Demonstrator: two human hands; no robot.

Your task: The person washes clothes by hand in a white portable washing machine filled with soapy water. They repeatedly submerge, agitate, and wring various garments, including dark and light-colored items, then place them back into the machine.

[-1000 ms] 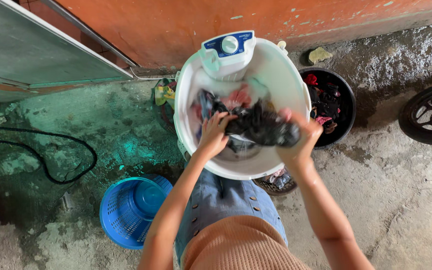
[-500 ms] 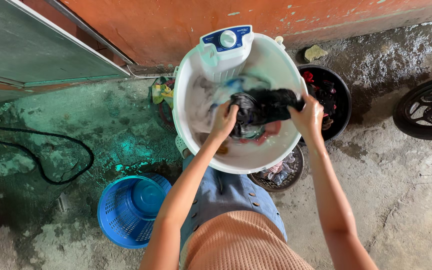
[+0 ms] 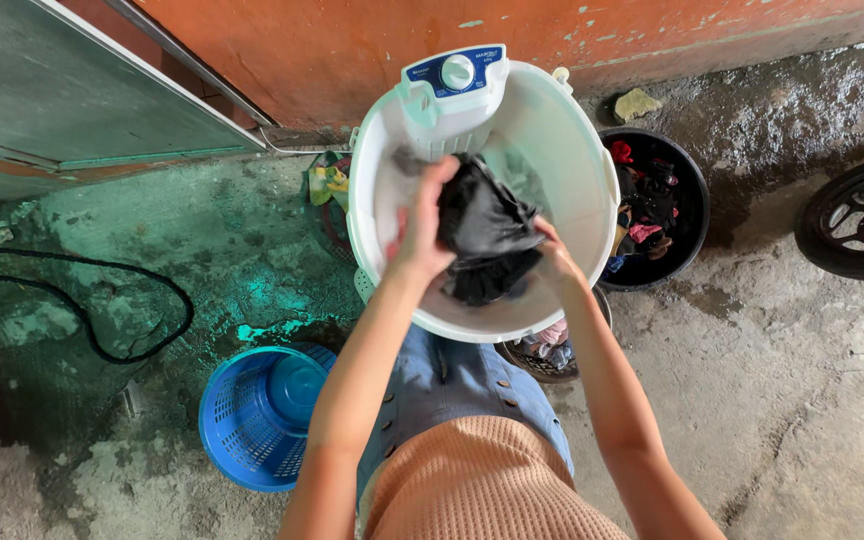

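Both hands are up over the open mouth of a round white washing tub (image 3: 572, 150), holding a bunched black garment (image 3: 487, 235) between them. The left hand (image 3: 422, 225) closes its grip on the left side of the cloth, fingers curled over the top of the bundle near the tub's back rim. The right hand (image 3: 555, 258) clamps the lower right edge of the same garment, mostly hidden behind the fabric, so only its back and wrist show clearly. The garment hangs crumpled above the drum, inside the ring of the rim, and its lower end droops toward the near wall of the tub. What lies under it in the drum is hard to make out; it may be pale wet cloth.

At the far edge of the tub sits a white and blue control panel (image 3: 455, 75) with a round dial. Just to the right of the tub stands a black basin (image 3: 692, 215) filled with dark and red clothes. A woven basket (image 3: 542, 358) with more clothing peeks out below the tub, beside the person's knee. On the wet concrete floor (image 3: 782, 370) to the left lies an empty blue plastic basket (image 3: 252, 415), and farther left a black hose (image 3: 102, 300) curls across the ground. A dark wheel (image 3: 862, 215) shows at the right edge, well apart from the tub. An orange wall (image 3: 352, 40) runs behind.
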